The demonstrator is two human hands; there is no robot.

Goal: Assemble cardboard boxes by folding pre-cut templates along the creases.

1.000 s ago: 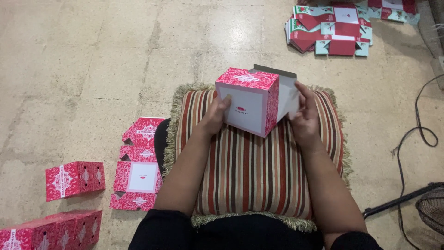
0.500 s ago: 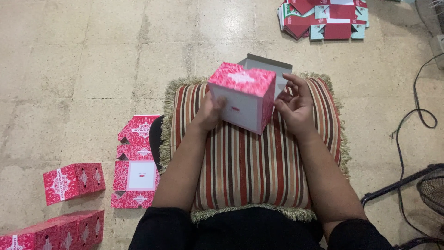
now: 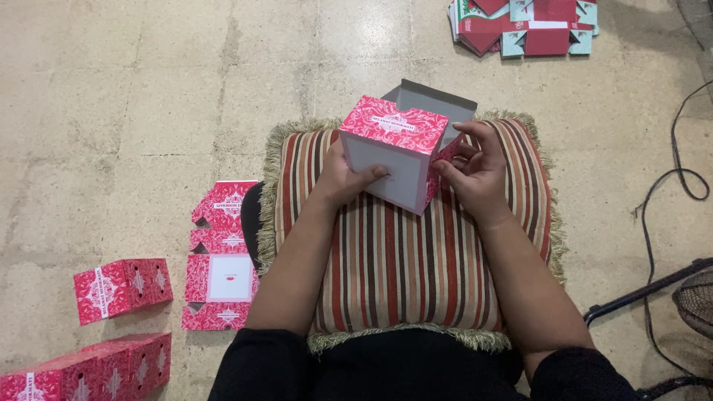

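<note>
Taking the striped cushion [image 3: 401,260] on the person's lap as the landmark, two assembled pink boxes [image 3: 122,289] stand on the stone floor [image 3: 111,96] well to its left, their glossy card printed with white lace-like ornament, and just beside its left fringe lies a flat, unfolded box blank [image 3: 221,256] of the same card with a plain white panel. Over the cushion's upper left part, the left hand [image 3: 345,178] grips the half-formed pink box [image 3: 397,148] from below, thumb pressed on its white front face and the other fingers hidden behind it. The box sits above the cushion's top edge, tilted, with a grey inner flap standing open at the back. At the cushion's upper right, the right hand [image 3: 475,167] works the box's side, fingers curled narrowly and pinching a small pink side tab. The step looks like folding the box shut; the next move likely calls for tucking that tab inward while the left hand braces the thin, springy card against buckling. Far beyond the cushion's upper right corner lies a stack of flat blanks [image 3: 523,26], red with teal edges, and a black cable [image 3: 672,193] trails to its right.
</note>
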